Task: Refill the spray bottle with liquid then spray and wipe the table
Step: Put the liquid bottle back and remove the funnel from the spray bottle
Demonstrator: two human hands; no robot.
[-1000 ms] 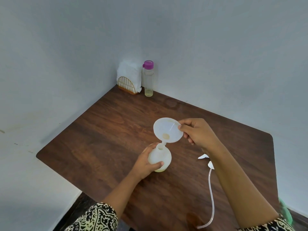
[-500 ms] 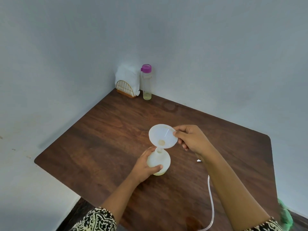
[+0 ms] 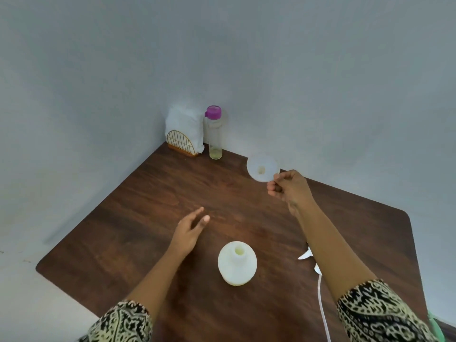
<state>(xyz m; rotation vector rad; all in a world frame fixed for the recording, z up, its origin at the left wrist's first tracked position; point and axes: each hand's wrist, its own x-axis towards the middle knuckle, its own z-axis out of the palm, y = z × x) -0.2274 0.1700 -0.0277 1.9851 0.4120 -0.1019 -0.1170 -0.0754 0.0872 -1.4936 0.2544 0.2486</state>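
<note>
The round white spray bottle body [image 3: 237,264] stands upright on the brown wooden table [image 3: 138,213], its neck uncapped. My right hand [image 3: 288,187] pinches the rim of a white funnel [image 3: 262,167], held in the air over the far side of the table, well away from the bottle. My left hand [image 3: 190,229] hovers open just left of the bottle, touching nothing. The spray head with its long tube [image 3: 322,299] lies on the table to the right, partly hidden under my right forearm.
In the far corner stand a clear bottle with a purple cap [image 3: 214,133], a little yellowish liquid at its bottom, and a gold wire holder with white napkins [image 3: 183,134]. Walls close the table's two far sides. Something green [image 3: 435,327] shows at the lower right.
My right hand lifted the funnel out of the bottle's neck and carried it away to the far right. My left hand let go of the bottle and opened.
</note>
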